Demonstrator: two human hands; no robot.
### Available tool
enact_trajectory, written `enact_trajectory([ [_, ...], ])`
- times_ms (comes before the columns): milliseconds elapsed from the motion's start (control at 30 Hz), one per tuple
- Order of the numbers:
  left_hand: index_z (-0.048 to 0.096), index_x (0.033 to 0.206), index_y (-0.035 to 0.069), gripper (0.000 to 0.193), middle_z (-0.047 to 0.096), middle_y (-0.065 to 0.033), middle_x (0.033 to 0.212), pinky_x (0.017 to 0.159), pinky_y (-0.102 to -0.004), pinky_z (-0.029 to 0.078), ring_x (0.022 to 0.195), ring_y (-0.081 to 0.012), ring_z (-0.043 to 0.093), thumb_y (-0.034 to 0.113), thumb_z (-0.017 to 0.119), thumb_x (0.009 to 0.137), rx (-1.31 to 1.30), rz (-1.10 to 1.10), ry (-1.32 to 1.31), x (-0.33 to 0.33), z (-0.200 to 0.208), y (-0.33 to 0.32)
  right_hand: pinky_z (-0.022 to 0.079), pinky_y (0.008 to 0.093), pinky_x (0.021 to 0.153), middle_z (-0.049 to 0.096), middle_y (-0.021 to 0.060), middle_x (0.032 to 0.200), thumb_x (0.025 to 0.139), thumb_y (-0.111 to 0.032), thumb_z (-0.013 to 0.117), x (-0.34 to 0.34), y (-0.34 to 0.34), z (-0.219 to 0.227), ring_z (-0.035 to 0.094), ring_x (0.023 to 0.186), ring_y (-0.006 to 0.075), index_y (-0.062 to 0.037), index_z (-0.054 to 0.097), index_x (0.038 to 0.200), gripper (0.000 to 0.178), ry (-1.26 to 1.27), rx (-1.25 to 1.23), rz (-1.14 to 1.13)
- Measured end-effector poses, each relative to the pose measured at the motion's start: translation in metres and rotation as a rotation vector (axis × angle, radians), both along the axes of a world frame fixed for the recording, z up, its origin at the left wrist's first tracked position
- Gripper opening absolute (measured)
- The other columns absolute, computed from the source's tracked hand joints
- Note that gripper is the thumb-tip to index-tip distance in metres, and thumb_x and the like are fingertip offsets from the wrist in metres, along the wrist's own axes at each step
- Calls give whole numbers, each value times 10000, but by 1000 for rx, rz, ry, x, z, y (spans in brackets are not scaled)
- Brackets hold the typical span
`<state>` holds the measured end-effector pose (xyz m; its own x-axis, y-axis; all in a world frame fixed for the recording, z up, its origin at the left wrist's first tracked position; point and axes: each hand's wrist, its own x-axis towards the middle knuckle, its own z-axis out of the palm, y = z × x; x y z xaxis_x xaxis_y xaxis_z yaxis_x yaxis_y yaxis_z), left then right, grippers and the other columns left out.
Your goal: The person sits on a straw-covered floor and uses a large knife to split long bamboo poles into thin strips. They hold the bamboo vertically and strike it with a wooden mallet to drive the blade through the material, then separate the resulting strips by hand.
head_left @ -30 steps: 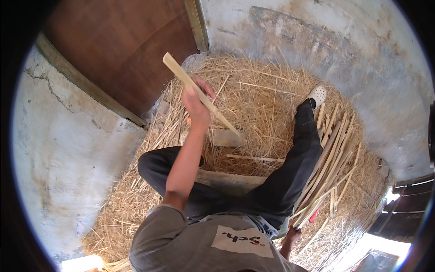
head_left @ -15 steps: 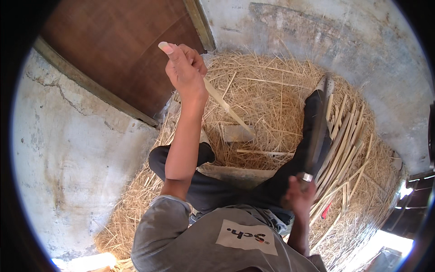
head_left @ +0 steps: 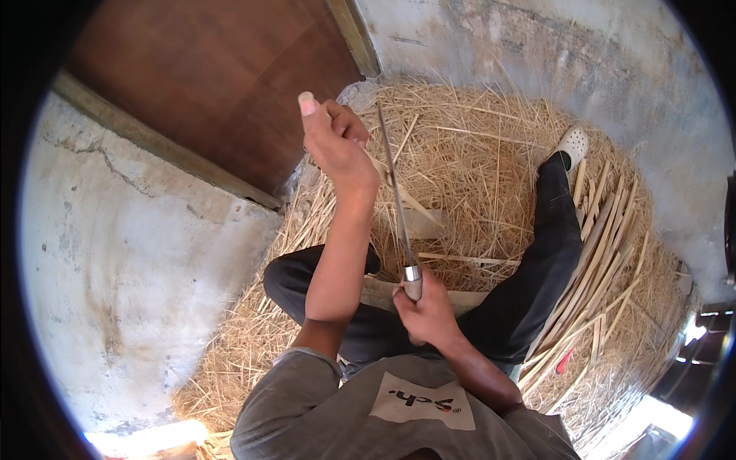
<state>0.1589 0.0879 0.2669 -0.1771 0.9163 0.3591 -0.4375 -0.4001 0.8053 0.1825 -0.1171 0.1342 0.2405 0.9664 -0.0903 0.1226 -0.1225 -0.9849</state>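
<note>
My left hand (head_left: 337,149) is raised ahead of me, thumb up and fingers curled round a pale split bamboo strip (head_left: 418,205). The strip slopes down to the right, its lower end near a grey block (head_left: 424,224) in the shavings. In my right hand (head_left: 433,313) is the handle of a long, narrow-bladed knife (head_left: 397,195). Its blade points away from me and up, passing in front of the strip close to my left hand. Whether blade and strip touch, I cannot tell.
Straw-like shavings (head_left: 475,165) cover the floor around my legs. A bundle of long strips (head_left: 598,257) lies beside my right leg. Stained walls (head_left: 153,276) and a brown door panel (head_left: 222,84) border the spot. A small red object (head_left: 565,360) lies by the bundle.
My right hand has swung the knife leftward from over my right leg to beside the strip. My left hand, with the strip, appears slightly lower and further right.
</note>
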Motion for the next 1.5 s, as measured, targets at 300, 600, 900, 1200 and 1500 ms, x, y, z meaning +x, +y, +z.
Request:
enact_trajectory([
  [300, 334, 684, 131, 505, 368, 3, 653, 546, -268, 271, 574, -111, 323, 559, 442, 931, -29, 103, 6, -19, -2, 13, 493, 469, 732, 629, 271, 859, 781, -114, 652, -2, 11, -7, 626, 855, 461, 48, 506, 1093, 380, -51, -146, 33],
  [600, 493, 794, 88, 482, 499, -31, 825, 801, -307, 343, 840, -158, 450, 544, 435, 941, -5, 234, 166, 0, 1, -6, 489, 502, 709, 625, 284, 835, 773, -103, 648, 6, 3, 14, 621, 831, 480, 45, 485, 1088, 384, -125, -96, 1],
  [900, 570, 1103, 67, 533, 556, -55, 1112, 1012, -404, 278, 1144, -198, 440, 529, 353, 948, 81, 272, 345, 1, -2, 4, 495, 517, 691, 629, 268, 786, 751, -85, 646, 3, 6, 10, 623, 785, 484, 9, 493, 1103, 396, -199, -109, -56],
  [1200, 462, 1376, 77, 582, 393, -92, 1474, 1139, -408, 164, 1422, -222, 266, 456, 302, 966, 224, 158, 422, 17, 3, -9, 490, 511, 695, 629, 265, 834, 756, -77, 625, 15, 4, 27, 622, 802, 478, 17, 491, 1085, 367, -142, -84, -81],
  [1500, 332, 1456, -14, 613, 318, -130, 1525, 1146, -381, 178, 1405, -262, 259, 381, 343, 988, 218, 169, 410, 27, 7, -17, 488, 516, 766, 628, 281, 869, 735, -57, 605, 29, 8, -2, 609, 855, 489, 30, 492, 1129, 419, -182, -115, -79],
])
